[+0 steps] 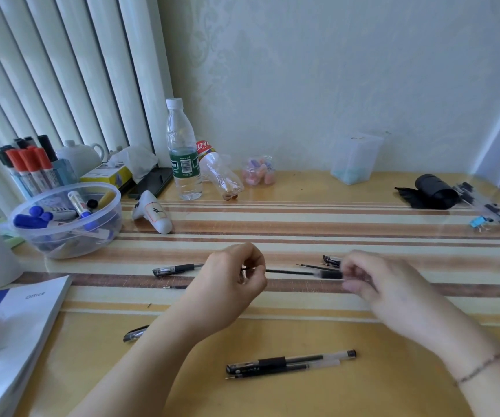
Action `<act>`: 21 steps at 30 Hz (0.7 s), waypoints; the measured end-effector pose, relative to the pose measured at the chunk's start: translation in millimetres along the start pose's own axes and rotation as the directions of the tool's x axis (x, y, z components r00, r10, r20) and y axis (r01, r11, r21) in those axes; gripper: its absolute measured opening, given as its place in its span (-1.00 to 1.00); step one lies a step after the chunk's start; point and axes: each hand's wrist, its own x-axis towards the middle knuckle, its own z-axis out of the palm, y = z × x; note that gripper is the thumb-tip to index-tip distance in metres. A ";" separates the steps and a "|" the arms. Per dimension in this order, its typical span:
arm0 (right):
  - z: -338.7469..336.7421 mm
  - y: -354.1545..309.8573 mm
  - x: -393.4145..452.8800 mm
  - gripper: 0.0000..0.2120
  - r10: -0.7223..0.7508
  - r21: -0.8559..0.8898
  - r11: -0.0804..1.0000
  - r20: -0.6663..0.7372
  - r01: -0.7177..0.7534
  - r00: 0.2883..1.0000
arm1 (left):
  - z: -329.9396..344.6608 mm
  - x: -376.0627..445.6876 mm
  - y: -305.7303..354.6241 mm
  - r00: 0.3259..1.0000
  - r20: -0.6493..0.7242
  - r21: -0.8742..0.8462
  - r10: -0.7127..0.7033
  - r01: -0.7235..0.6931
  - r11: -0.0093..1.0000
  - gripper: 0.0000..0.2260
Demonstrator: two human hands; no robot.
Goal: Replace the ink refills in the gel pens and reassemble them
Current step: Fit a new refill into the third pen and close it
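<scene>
Pinching a thin black ink refill (289, 272), the left hand (230, 284) is feeding it into the black-gripped clear pen barrel (331, 274) gripped by the right hand (375, 284), while a loose pen cap (331, 260) at 1 o'clock is awaiting refitting.

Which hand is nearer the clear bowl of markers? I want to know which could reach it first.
Left. The left hand is just right of and below the clear bowl, holding the ink refill; the right hand is farther right, gripping the pen barrel.

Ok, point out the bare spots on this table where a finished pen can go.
Free: the striped stretch between the white figurine and the black pouch, beyond both hands; also the near yellow edge right of the capped pen. Crowded: around the left hand and right hand, where loose refills and pens lie, and the left side by the marker bowl and book.
</scene>
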 end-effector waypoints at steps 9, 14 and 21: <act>1.8 35.3 13.2 -0.91 0.260 0.158 0.956 -0.071 -0.247 0.963 | 17.0 -4.9 1.4 0.993 0.070 0.177 0.094 -0.105 0.979 -0.95; -1.2 32.9 13.4 -0.89 0.263 0.052 0.965 -0.097 -0.259 0.960 | 20.7 -6.8 -0.7 0.968 0.227 0.334 0.105 -0.179 0.925 -0.89; -2.8 24.2 15.1 -0.90 0.183 -0.105 0.975 -0.128 -0.196 0.975 | 4.7 -3.8 -4.6 0.957 0.257 0.475 0.133 -0.245 0.845 -0.84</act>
